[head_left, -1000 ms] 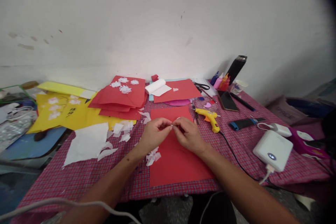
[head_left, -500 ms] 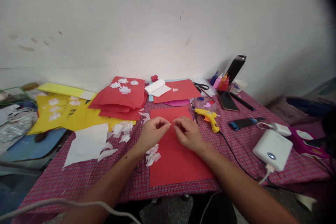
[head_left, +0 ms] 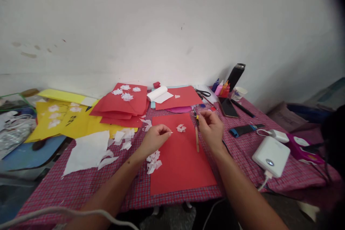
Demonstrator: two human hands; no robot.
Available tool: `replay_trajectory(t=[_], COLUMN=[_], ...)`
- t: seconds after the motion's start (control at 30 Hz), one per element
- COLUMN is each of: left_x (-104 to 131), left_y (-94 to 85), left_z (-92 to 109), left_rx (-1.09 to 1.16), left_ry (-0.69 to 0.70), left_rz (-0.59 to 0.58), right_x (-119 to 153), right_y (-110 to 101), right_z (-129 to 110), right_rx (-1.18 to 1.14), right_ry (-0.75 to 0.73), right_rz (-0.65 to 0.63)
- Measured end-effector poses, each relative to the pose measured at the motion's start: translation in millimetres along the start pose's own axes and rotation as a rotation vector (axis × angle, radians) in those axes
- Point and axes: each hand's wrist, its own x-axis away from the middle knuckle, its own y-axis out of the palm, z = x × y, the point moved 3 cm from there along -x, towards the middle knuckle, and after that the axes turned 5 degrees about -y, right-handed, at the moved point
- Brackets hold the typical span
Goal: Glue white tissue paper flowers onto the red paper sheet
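My left hand (head_left: 156, 139) is closed in a pinch over the red sheet (head_left: 180, 167), with a tiny white paper piece (head_left: 171, 132) at its fingertips. To the right, my right hand (head_left: 212, 128) is closed around a yellow glue gun (head_left: 197, 117); the hand hides most of it, and only a small yellow part shows by the fingers. A crumpled white paper flower (head_left: 181, 128) lies on the red sheet between the hands. A thin brown stick (head_left: 197, 140) rests near the sheet's right side. Torn paper pieces (head_left: 153, 161) lie at its left edge.
A white paper sheet (head_left: 86, 151) and yellow sheets (head_left: 67, 124) lie left. Behind are stacked red sheets (head_left: 118, 104) and a white paper roll (head_left: 157, 93). Rightward stand a black bottle (head_left: 235, 74) and paper cup (head_left: 239, 93), with a phone (head_left: 228, 107) and power bank (head_left: 272, 156) nearby.
My right hand has moved right, away from the left fingertips, onto the glue gun. The paper flower and brown stick on the red sheet now show. The view has shifted slightly.
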Motion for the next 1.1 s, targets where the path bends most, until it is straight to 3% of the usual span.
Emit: replay_trajectory(t=[0.13, 0.3, 0.5, 0.77, 1.1], left_x=[-9, -32, -52, -46, -44], left_y=[0.3, 0.4, 7.5, 4.0, 5.6], left_z=[9, 23, 7, -9, -12], left_rx=[-0.066, -0.098, -0.037, -0.034, -0.043], left_ry=[-0.018, -0.005, -0.011, -0.044, -0.057], left_rz=[-0.056, -0.041, -0.034, -0.059, -0.066], right_x=[2, 3, 6, 18, 18], right_y=[6, 9, 17, 28, 30], right_z=[1, 0, 5, 0, 4], right_rx=[0.03, 0.099, 0.249, 0.356, 0.417], right_ry=[0.0, -0.011, -0.051, -0.085, -0.029], right_rz=[-0.035, -0.133, -0.379, -0.677, -0.742])
